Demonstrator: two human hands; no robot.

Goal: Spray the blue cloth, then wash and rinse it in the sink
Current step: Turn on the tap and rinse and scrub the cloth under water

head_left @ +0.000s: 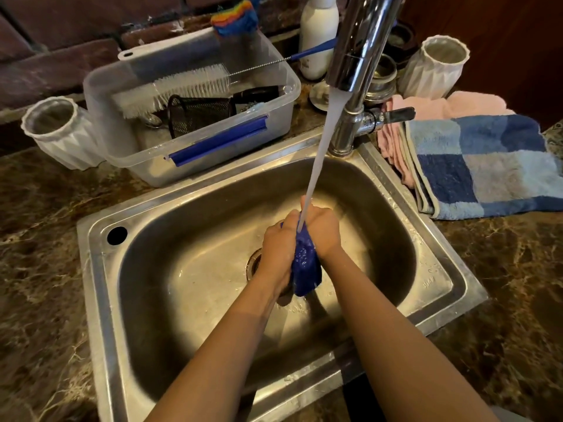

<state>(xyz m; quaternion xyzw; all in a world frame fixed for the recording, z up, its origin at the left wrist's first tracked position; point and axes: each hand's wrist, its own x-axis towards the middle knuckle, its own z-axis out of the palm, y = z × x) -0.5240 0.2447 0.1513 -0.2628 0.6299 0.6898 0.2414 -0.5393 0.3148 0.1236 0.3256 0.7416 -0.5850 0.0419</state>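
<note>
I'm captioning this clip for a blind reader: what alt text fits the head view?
The left hand and right hand grip a wet blue cloth under water running from the faucet into a steel sink. Behind it on the counter stand a clear bin of brushes and, at left, a white vase; a checked towel lies at right.

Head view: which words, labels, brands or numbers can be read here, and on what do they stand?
No text is legible.
Stainless steel sink: faint stamped mark on its right rim, too blurred to read.
Tall white bottle at the back: small dark print low down, too small to read.
Wet blue cloth: no print visible.
</note>
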